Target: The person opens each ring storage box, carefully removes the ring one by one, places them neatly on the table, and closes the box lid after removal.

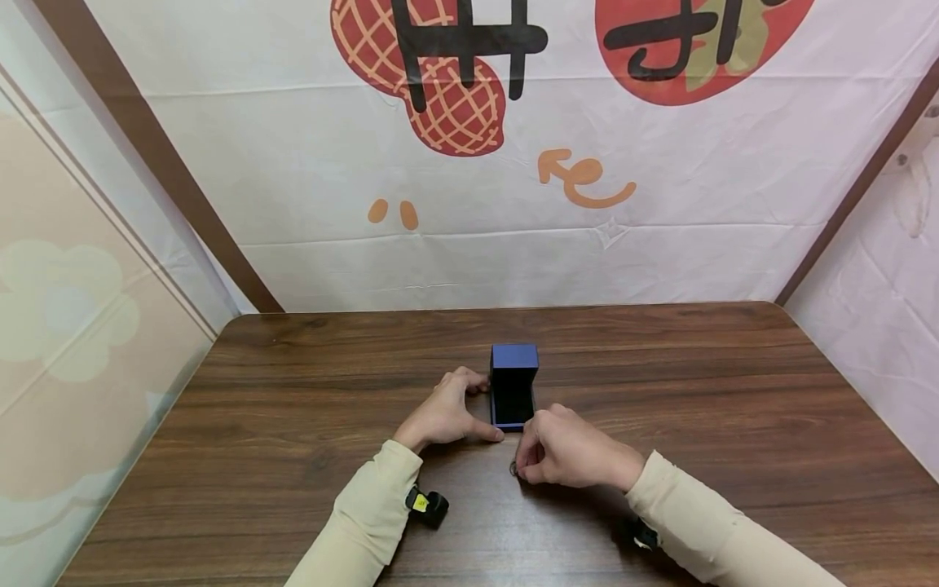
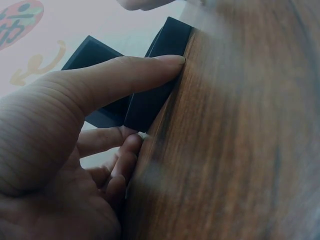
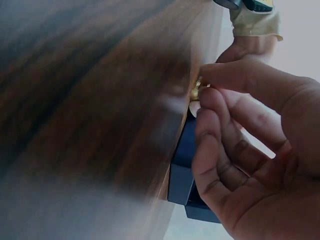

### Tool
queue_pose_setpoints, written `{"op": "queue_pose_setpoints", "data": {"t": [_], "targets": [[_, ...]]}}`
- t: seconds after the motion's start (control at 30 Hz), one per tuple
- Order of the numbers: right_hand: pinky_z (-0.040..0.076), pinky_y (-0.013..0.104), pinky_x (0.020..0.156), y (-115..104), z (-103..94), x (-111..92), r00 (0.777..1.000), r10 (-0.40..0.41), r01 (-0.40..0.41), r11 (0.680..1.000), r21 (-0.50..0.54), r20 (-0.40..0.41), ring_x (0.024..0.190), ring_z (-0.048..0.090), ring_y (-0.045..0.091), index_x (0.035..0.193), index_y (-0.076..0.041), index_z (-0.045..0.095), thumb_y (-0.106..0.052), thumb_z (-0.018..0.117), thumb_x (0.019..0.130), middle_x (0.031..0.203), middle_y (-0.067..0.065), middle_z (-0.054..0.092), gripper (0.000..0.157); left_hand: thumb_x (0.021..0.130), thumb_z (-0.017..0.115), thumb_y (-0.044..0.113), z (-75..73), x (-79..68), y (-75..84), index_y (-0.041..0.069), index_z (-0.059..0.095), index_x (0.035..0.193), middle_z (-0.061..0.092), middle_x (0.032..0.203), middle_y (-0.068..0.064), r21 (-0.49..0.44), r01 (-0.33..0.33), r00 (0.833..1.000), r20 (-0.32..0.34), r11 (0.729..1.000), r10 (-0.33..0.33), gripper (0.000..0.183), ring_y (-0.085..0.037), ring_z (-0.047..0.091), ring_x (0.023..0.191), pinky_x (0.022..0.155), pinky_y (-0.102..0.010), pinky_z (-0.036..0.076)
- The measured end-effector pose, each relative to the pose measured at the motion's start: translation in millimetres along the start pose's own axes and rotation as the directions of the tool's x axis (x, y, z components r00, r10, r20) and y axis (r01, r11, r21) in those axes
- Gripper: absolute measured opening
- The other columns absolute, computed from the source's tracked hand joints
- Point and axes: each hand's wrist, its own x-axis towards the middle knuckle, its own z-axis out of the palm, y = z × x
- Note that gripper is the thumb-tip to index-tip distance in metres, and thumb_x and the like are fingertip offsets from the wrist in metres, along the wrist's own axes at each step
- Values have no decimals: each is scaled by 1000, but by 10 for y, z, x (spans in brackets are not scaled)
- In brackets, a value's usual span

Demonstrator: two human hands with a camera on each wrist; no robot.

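Head view: the open blue box (image 1: 513, 391) stands mid-table (image 1: 660, 391), the left hand (image 1: 443, 416) gripping its base. The right hand (image 1: 565, 452) pinches a small ring (image 3: 196, 91) just before it. A loose pinch could drop the ring; a nudge could tip the box.

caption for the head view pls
Left hand steadies an open blue ring box on a wooden table; right hand pinches something small.
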Motion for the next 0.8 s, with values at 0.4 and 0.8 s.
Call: {"op": "queue_pose_setpoints", "data": {"t": [0.4, 0.8], "targets": [[47, 17, 61, -46, 32, 18, 999, 25, -23, 997, -71, 34, 63, 55, -9, 76, -17, 80, -2, 82, 77, 72, -21, 66, 15, 63, 98, 21, -5, 3, 0, 1, 67, 124, 60, 116, -5, 6, -1, 1000, 3, 1000, 1, 71, -25, 50, 113, 97, -43, 43], [50, 17, 59, -40, -3, -10, 1000, 30, -30, 999, 23, 2, 63, 59, -6, 82, -15, 80, -6, 82, 82, 72, -19, 66, 9, 63, 98, 21, 1, -1, -6, 4, 70, 118, 60, 114, -6, 28, -23, 1000, 6, 999, 22, 64, -26, 49, 111, 94, -43, 44]]}}
